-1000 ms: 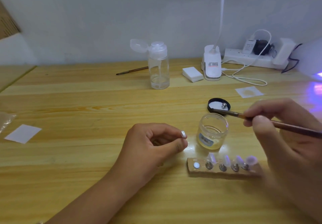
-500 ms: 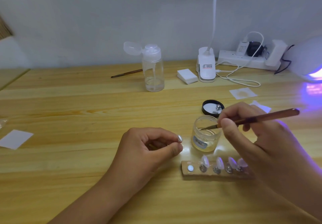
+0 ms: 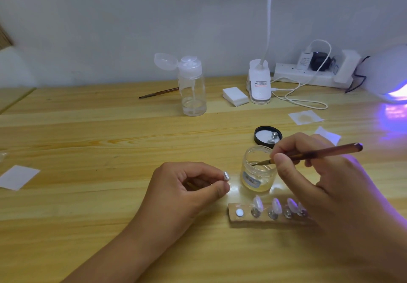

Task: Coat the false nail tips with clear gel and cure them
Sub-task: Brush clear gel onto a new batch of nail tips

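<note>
Wooden table (image 3: pixel 88 141) under us, pale wall behind, and right of centre toward the front edge stands the jar (image 3: pixel 257 176): small, clear glass, open, with a shallow pool of clear gel at the bottom and a label on its near wall. The right hand (image 3: pixel 326 185) grips the brush (image 3: pixel 312 154) between thumb and fingers, brown handle slanting up to the right, bristles down inside the jar's mouth. The left hand (image 3: pixel 187 185), just left of the jar, pinches a small silvery tip (image 3: pixel 226 176) between thumb and forefinger, the other fingers curled under. Just in front of the jar lies the holder (image 3: pixel 246 220), a brown strip with one bare white spot at its left end and four clear, faintly violet tips (image 3: pixel 258 203) standing on metal studs; its right end is hidden by the right hand. Behind the jar sits its black lid (image 3: pixel 258 136), and at the right edge the lamp (image 3: pixel 387 73) throws violet light on the wood. A second ago the bristles were over the lid, past the jar; half a second ago they reached the rim; now they are in. The left hand has kept its pinch and barely shifted.
</note>
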